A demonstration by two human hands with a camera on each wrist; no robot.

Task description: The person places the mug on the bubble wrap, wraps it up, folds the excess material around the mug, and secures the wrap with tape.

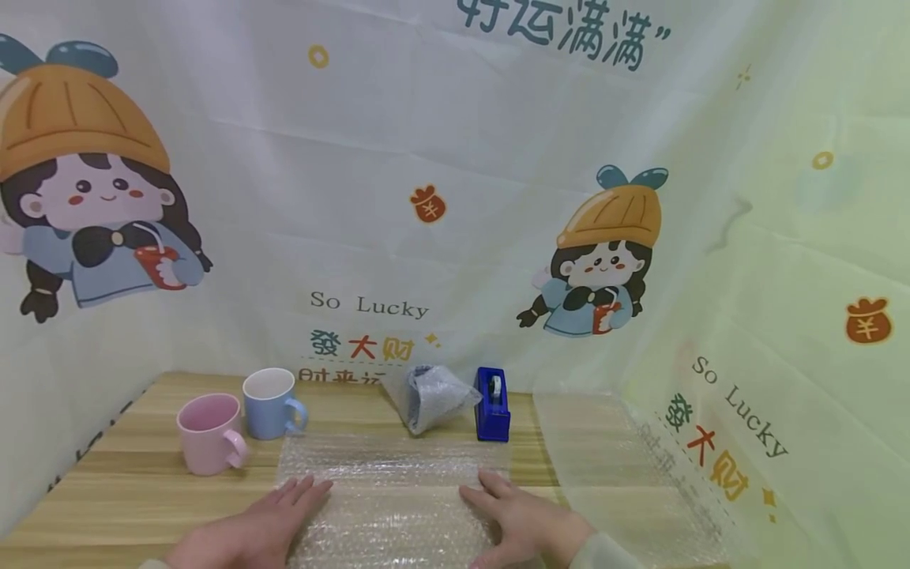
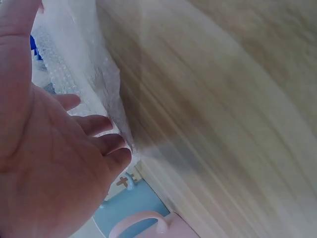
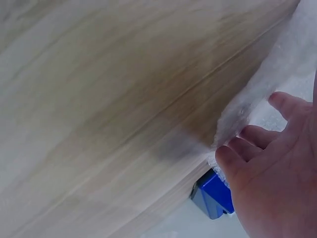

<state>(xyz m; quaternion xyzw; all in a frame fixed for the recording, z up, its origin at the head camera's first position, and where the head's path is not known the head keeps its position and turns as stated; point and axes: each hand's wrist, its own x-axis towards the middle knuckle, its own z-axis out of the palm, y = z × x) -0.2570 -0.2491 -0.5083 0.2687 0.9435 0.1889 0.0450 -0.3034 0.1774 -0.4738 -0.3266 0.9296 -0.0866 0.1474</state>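
A clear sheet of bubble wrap [image 1: 391,506] lies spread on the wooden table in front of me. My left hand [image 1: 259,525] rests at its left edge, fingers extended; in the left wrist view the fingertips [image 2: 119,156] touch that edge. On the opposite side my right hand [image 1: 522,518] touches the right edge, thumb apart and fingers fairly straight, as the right wrist view also shows. Neither hand grips anything. Left of the sheet stand a pink mug [image 1: 209,435] and a light blue mug [image 1: 270,403], both upright.
Behind the sheet sits a bubble-wrapped bundle [image 1: 434,397], its contents hidden, beside a blue tape dispenser [image 1: 493,407]. Another translucent sheet [image 1: 618,474] lies on the table [image 1: 99,506] to the right. A printed cloth [image 1: 462,261] hangs around the back and sides.
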